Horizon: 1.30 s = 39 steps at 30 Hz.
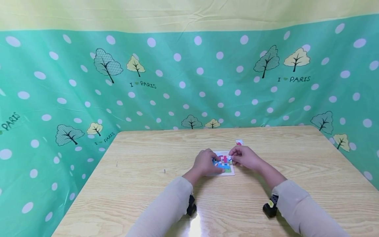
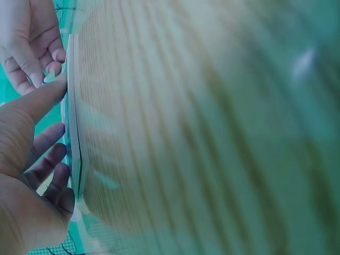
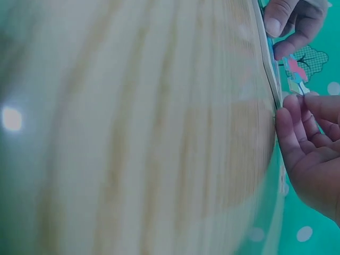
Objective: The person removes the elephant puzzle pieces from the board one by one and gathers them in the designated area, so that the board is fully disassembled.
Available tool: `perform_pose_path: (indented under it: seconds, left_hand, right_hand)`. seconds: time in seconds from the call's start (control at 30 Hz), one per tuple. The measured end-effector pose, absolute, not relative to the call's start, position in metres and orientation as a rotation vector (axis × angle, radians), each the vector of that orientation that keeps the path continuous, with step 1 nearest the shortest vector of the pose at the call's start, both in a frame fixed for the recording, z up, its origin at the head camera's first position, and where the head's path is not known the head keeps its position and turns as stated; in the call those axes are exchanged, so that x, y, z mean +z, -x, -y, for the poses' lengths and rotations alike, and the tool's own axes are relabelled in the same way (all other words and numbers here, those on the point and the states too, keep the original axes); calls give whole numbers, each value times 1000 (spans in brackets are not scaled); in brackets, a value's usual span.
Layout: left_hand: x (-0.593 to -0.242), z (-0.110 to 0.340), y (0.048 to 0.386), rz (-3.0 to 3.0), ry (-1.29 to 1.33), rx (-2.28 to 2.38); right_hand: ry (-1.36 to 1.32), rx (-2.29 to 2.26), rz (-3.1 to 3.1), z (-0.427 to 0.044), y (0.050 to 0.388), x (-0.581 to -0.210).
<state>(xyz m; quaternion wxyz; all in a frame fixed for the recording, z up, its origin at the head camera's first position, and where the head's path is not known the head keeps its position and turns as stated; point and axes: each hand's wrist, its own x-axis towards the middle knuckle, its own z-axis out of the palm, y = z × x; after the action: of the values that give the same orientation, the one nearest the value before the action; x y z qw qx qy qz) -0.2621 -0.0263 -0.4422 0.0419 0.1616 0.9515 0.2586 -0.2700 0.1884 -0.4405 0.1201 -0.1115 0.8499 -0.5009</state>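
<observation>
A small jigsaw puzzle [image 1: 227, 167] with a white border and a blue, red and green picture lies flat on the table. My left hand [image 1: 206, 162] rests over its left part, thumb and fingertips touching the surface and covering some of the picture. At the upper right edge of the puzzle, my right hand [image 1: 244, 157] pinches a small puzzle piece [image 3: 301, 87] between thumb and finger. That piece is mostly hidden in the head view. In the left wrist view, the puzzle's edge [image 2: 75, 122] is seen side-on.
Just behind the right hand, a loose white-and-red puzzle piece [image 1: 239, 142] lies on the wooden table [image 1: 142, 197]. A tiny dark bit [image 1: 164, 171] is left of the puzzle. A green dotted curtain [image 1: 165, 69] hangs behind the table.
</observation>
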Motion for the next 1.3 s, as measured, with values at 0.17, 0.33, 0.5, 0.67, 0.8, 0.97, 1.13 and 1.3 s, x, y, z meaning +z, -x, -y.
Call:
perform_pose_path:
  seconds: [0.17, 0.33, 0.5, 0.67, 0.8, 0.97, 1.13, 1.3]
  left_hand:
    - [-442, 27, 262, -2913, -500, 790]
    - [-442, 27, 261, -2914, -497, 784]
    - [-444, 26, 262, -2911, -489, 784]
    - [-443, 26, 261, -2914, -494, 770]
    - [-442, 26, 260, -2915, -492, 773]
    - [-442, 25, 260, -2916, -490, 781]
    - [-443, 25, 261, -2916, -478, 777]
    - [-444, 24, 262, -2921, -472, 771]
  right_hand:
    - [324, -1520, -2452, -192, 268, -439]
    - [341, -1543, -2457, -196, 266, -436]
    - [341, -1577, -2451, -199, 265, -434]
    - [315, -1612, -2450, -204, 264, -430]
    - [289, -1614, -2480, -210, 264, -426]
    - [293, -1639, -2497, -216, 264, -423]
    - [297, -1675, -2499, -222, 262, -421]
    - [270, -1673, -2523, -228, 262, -420]
